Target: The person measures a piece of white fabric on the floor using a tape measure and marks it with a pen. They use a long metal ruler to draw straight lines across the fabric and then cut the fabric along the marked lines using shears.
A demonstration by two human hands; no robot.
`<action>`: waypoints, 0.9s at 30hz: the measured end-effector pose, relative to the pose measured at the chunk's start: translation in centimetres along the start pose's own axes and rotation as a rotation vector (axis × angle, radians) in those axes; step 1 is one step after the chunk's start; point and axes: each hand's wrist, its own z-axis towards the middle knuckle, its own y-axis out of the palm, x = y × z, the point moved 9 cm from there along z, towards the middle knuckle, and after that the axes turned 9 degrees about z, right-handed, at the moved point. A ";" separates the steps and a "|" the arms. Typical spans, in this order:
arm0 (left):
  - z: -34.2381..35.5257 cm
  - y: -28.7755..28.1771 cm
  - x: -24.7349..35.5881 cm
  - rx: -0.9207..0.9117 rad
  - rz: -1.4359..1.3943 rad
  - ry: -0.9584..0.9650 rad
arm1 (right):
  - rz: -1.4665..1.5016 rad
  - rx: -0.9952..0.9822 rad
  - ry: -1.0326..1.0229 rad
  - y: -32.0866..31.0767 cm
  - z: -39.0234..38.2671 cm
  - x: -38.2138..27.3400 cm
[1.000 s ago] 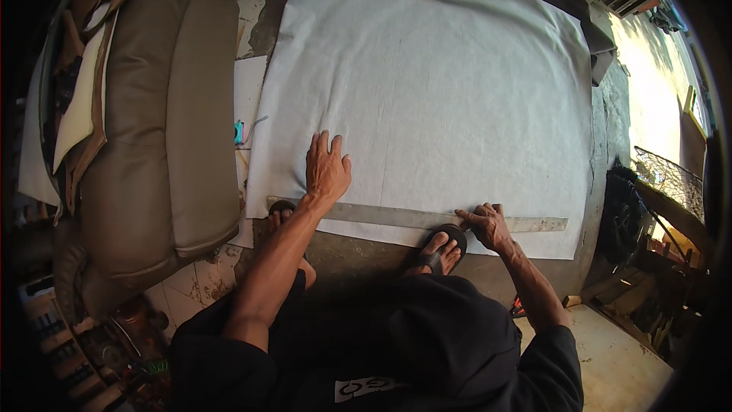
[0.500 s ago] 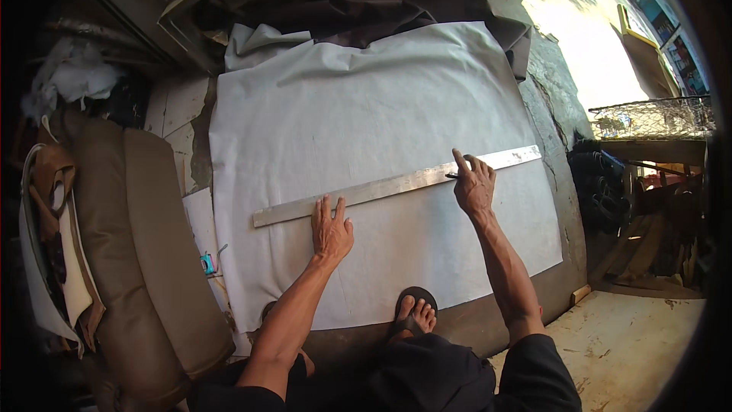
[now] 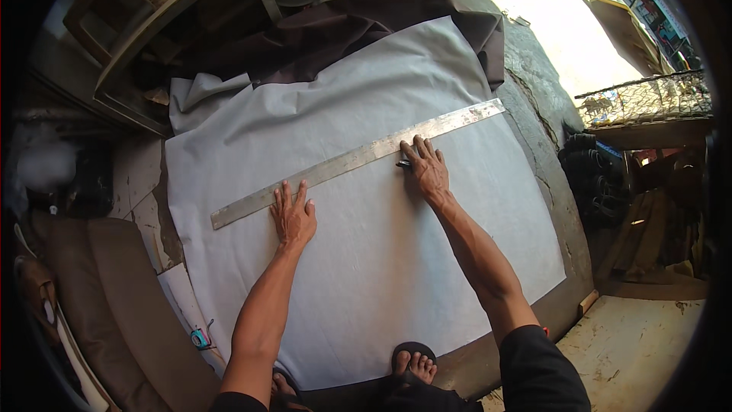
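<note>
A large sheet of light grey upholstery material (image 3: 358, 259) lies spread on the floor before me, its far side rumpled. Across it runs a long metal straightedge (image 3: 343, 162), slanting from near left up to far right. My left hand (image 3: 293, 217) rests by its left part, fingers spread with the tips on the metal. Farther right, my right hand (image 3: 428, 169) presses fingertips onto the straightedge's near edge. Tucked in that hand is a small dark pen (image 3: 404, 163), of which only a short end shows.
Dark brown material (image 3: 343, 30) is bunched behind the sheet. Brown padded cushions (image 3: 130, 297) stand at the left, near a small turquoise tape measure (image 3: 200, 338). At the right are a wire mesh rack (image 3: 648, 99) and a pale board (image 3: 633, 351). My sandalled foot (image 3: 415, 362) is at the sheet's near edge.
The straightedge has moved farther from me over the sheet, with both hands on it. It now slants more steeply in view. My view has also shifted.
</note>
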 end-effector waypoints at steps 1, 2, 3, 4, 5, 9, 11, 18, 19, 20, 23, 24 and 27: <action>2.3 -0.5 -0.3 0.018 -0.005 -0.005 | 0.000 0.014 -0.011 -0.1 1.9 -0.3; 4.4 -1.1 -0.5 0.037 -0.010 -0.011 | -0.003 0.020 -0.007 -0.3 3.6 -0.4; 6.4 -1.2 -0.3 0.036 -0.015 -0.003 | -0.008 0.015 -0.006 -0.1 5.1 0.0; 8.1 -1.5 -0.3 0.026 0.002 -0.021 | -0.010 0.007 -0.008 0.2 6.2 0.2; 9.5 -1.8 -0.3 0.017 0.018 -0.038 | -0.016 0.007 -0.004 0.5 7.0 0.3; 11.1 -2.2 0.7 0.068 0.074 -0.084 | -0.040 0.115 0.001 1.2 8.3 0.7; 10.8 -1.2 0.5 0.108 0.135 -0.077 | -0.069 0.218 -0.016 0.6 8.4 0.2; 10.3 -2.1 0.8 0.206 0.107 -0.106 | -0.075 0.345 0.101 -4.4 8.9 4.3; 10.1 -2.5 0.4 0.313 0.121 -0.096 | -0.180 0.373 0.068 -4.9 9.0 3.6; 9.7 -3.0 0.1 0.420 0.135 -0.085 | -0.176 0.371 0.072 -5.0 8.9 3.2; 9.3 -3.4 0.3 0.420 0.186 -0.178 | -0.084 0.158 0.101 -4.2 8.9 2.7; 9.0 -4.2 -0.2 0.531 0.221 -0.232 | -0.064 0.100 0.071 -3.9 8.7 1.9; 8.8 -4.1 -0.4 0.601 0.207 -0.222 | -0.029 0.167 -0.093 -2.2 7.5 0.5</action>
